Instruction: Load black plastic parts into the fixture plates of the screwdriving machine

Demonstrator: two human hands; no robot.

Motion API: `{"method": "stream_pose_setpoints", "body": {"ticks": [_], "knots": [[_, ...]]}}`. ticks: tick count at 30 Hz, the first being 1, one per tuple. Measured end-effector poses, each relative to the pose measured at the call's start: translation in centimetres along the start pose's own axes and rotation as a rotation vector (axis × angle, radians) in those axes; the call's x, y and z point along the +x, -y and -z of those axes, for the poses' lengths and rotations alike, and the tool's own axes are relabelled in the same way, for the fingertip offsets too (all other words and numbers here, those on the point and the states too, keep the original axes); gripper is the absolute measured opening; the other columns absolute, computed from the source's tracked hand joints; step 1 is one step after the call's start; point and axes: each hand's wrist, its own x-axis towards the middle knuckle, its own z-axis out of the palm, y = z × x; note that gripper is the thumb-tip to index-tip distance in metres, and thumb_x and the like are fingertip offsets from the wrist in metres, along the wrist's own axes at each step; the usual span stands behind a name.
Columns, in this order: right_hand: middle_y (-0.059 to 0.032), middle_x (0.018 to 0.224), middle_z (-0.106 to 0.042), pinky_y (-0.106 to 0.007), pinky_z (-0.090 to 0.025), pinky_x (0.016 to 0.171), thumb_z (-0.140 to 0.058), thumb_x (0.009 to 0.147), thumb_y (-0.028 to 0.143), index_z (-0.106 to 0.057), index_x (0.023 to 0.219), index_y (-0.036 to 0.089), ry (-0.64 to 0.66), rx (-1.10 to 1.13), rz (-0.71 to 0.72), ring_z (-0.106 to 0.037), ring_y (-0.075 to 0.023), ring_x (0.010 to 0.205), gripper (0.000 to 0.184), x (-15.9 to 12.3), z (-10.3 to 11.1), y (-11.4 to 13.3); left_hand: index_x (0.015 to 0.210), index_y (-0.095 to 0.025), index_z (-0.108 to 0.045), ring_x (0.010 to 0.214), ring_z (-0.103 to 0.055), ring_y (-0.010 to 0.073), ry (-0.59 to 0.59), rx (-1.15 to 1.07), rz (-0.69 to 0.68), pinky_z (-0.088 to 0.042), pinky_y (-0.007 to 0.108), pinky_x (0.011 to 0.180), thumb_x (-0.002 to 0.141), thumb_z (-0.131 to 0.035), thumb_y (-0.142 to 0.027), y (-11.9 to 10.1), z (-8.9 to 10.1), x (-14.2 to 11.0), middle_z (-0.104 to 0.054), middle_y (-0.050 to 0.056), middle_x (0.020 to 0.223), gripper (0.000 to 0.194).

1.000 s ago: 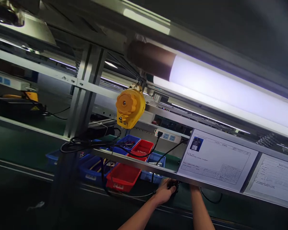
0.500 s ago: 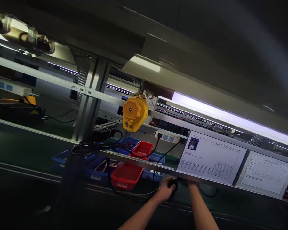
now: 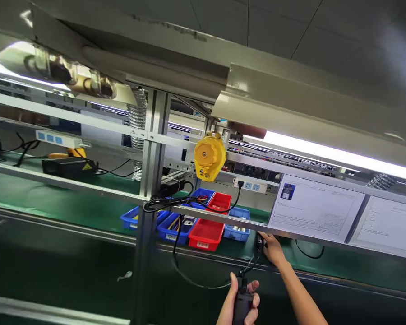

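Note:
My left hand point(image 3: 239, 301) is at the bottom of the view, its fingers wrapped round a small black device point(image 3: 242, 304) with a black cable point(image 3: 203, 283) running out of its top. My right hand point(image 3: 271, 246) reaches up under the metal rail point(image 3: 223, 220). It touches a black part where the cable meets the rail; its fingers are partly hidden, so I cannot tell its grip. A yellow spring balancer point(image 3: 209, 155) hangs above, to the left of both hands.
Blue bins point(image 3: 171, 228) and red bins point(image 3: 206, 234) sit on the green belt point(image 3: 71, 205) behind the rail. Printed sheets point(image 3: 316, 210) hang along the rail at right. A white power strip point(image 3: 250, 185) is mounted behind. An upright metal post point(image 3: 148, 189) stands left of the bins.
My left hand has drawn back from under the rail towards me, bringing the black device and its cable along. The right hand stays under the rail. The view has shifted and brightened.

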Motion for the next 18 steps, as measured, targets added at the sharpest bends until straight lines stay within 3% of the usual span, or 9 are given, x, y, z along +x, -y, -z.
{"method": "stream_pose_setpoints", "body": {"ticks": [3,6,9,12,14,16,18], "knots": [[-0.0155,0.139,-0.067,-0.046,-0.053,0.109,-0.053,0.081,0.015,-0.065,0.139,0.017,-0.064,0.126,-0.078,-0.064,-0.0332,0.131,0.059,-3.1,-0.4,-0.3,0.113,-0.018,-0.077,0.036,-0.042,0.0054,0.125,-0.008,0.006,-0.023,0.019,0.038,0.07,-0.069,-0.088,-0.4,-1.5,-2.2,-0.061,-0.004,0.059,0.083],[-0.0177,0.145,-0.061,-0.049,-0.059,0.102,-0.048,0.091,0.027,-0.056,0.147,0.017,-0.133,0.233,-0.145,-0.064,-0.0343,0.13,0.057,-7.3,0.4,1.4,0.117,-0.021,-0.076,0.035,-0.043,0.0072,0.188,0.036,-0.016,-0.028,0.018,0.039,0.075,-0.057,-0.091,-0.6,-2.4,-4.1,-0.057,-0.005,0.052,0.083],[-0.0143,0.132,-0.068,-0.042,-0.065,0.087,-0.054,0.098,0.043,-0.065,0.134,0.026,-0.138,0.47,-0.199,-0.074,-0.0318,0.109,0.041,-12.8,1.7,5.6,0.119,-0.023,-0.076,0.034,-0.041,0.0074,0.194,0.084,-0.026,-0.032,0.017,0.041,0.08,-0.046,-0.092,-0.7,-2.7,-5.5,-0.054,-0.005,0.048,0.084],[-0.0107,0.118,-0.073,-0.043,-0.064,0.081,-0.062,0.097,0.052,-0.075,0.115,0.032,-0.154,0.682,-0.268,-0.074,-0.032,0.098,0.029,-19.3,2.9,11.2,0.123,-0.023,-0.075,0.031,-0.038,0.0077,0.105,0.154,0.026,-0.033,0.017,0.038,0.08,-0.037,-0.094,0.1,-2.3,-7.1,-0.051,-0.006,0.044,0.091],[-0.0087,0.108,-0.075,-0.043,-0.063,0.081,-0.061,0.097,0.057,-0.077,0.11,0.035,-0.21,0.744,-0.268,-0.074,-0.0313,0.095,0.03,-24.0,3.4,15.0,0.121,-0.024,-0.076,0.03,-0.038,0.0098,-0.059,0.339,0.083,-0.035,0.018,0.036,0.083,-0.032,-0.093,2.0,-1.7,-8.3,-0.047,-0.006,0.041,0.091],[-0.0082,0.103,-0.076,-0.043,-0.062,0.079,-0.061,0.092,0.071,-0.077,0.113,0.034,-0.266,0.743,-0.236,-0.073,-0.0301,0.089,0.046,-28.6,2.7,18.2,0.107,-0.019,-0.081,0.036,-0.047,0.0155,-0.226,0.685,0.131,-0.044,0.024,0.036,0.092,-0.035,-0.084,5.3,-1.0,-9.5,-0.049,-0.004,0.045,0.082],[-0.0103,0.11,-0.078,-0.045,-0.058,0.094,-0.064,0.085,0.08,-0.08,0.113,0.028,-0.241,0.661,-0.323,-0.071,-0.0327,0.106,0.06,-32.7,1.0,19.8,0.095,-0.014,-0.079,0.051,-0.059,0.0184,-0.221,0.984,0.213,-0.056,0.029,0.046,0.101,-0.047,-0.066,9.8,-0.6,-10.5,-0.062,0.0,0.062,0.062]]}}
